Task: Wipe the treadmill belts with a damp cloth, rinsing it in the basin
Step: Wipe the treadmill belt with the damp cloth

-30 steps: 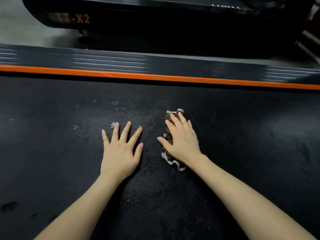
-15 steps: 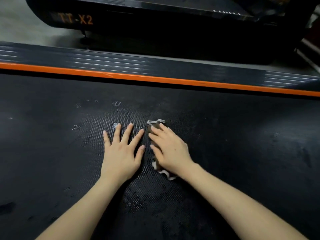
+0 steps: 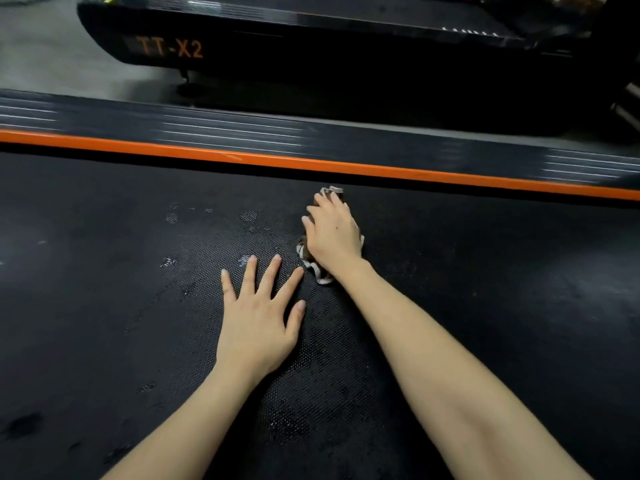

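Cloth (image 3: 317,273) lies bunched on the belt (image 3: 485,289) near the orange strip (image 3: 311,164), pressed under your right hand (image 3: 334,233), fingers (image 3: 323,202) almost straight. Your left hand (image 3: 258,317) rests flat on the belt, grip wide.

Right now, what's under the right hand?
A crumpled brown cloth with white edging, pressed onto the black textured treadmill belt by the right hand. Only its edges show, at the far side and by the wrist; the middle is covered.

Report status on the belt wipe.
Left hand flat on belt, fingers spread. Right hand pressing cloth to belt, near orange rail. Nothing in the way.
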Tool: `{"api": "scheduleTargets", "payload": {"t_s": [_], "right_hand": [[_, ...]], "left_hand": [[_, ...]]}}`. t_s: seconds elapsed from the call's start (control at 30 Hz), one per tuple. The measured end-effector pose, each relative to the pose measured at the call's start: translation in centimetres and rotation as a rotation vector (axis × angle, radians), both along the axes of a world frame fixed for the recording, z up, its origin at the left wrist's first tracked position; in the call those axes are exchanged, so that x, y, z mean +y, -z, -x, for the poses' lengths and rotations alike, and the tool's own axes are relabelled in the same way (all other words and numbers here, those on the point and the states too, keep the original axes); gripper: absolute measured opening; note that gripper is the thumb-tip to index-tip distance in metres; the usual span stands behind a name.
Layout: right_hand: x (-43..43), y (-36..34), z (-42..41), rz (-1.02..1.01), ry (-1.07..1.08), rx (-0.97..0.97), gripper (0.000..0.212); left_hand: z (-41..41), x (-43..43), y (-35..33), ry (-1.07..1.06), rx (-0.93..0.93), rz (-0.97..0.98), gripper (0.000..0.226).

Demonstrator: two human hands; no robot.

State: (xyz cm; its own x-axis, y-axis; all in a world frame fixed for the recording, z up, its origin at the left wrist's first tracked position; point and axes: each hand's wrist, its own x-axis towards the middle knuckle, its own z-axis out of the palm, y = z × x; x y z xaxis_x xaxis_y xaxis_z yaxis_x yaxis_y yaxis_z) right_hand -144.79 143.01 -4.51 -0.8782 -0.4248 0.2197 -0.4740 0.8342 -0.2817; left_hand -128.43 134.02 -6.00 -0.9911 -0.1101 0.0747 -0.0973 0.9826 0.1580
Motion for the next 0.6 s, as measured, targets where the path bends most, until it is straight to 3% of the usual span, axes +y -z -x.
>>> {"api": "scheduleTargets", "payload": {"t_s": [0.13,0.27,0.33,0.4,0.47,0.53,0.6], "right_hand": [[3.5,-1.2,1.8,-0.022,-0.064,0.046,0.034],[7.3,-0.3,6.2,0.003,0.314,0.026,0.034],[5.8,-0.1,6.2,0.006,0.404,0.008,0.036],[3.1,-0.3,4.5,-0.032,0.316,0.046,0.035],[1.5,-0.1,1.8,-0.030,0.074,0.089,0.033],[2.9,0.0,-0.7,-0.041,-0.132,0.081,0.028],[7.0,0.2,-1.0,-0.045,-0.159,0.091,0.030]], "left_hand": [[-0.1,-0.3,0.1,0.008,0.007,-0.011,0.056],[-0.2,-0.1,0.0,0.002,0.022,-0.014,0.055],[-0.1,0.1,0.0,-0.002,0.024,-0.013,0.056],[-0.1,0.1,0.0,-0.002,0.014,-0.012,0.056],[-0.1,0.0,-0.1,-0.002,0.003,-0.011,0.057],[-0.2,0.0,-0.1,-0.001,-0.001,-0.011,0.059],[-0.2,-0.1,0.0,0.003,0.002,-0.014,0.060]]}}
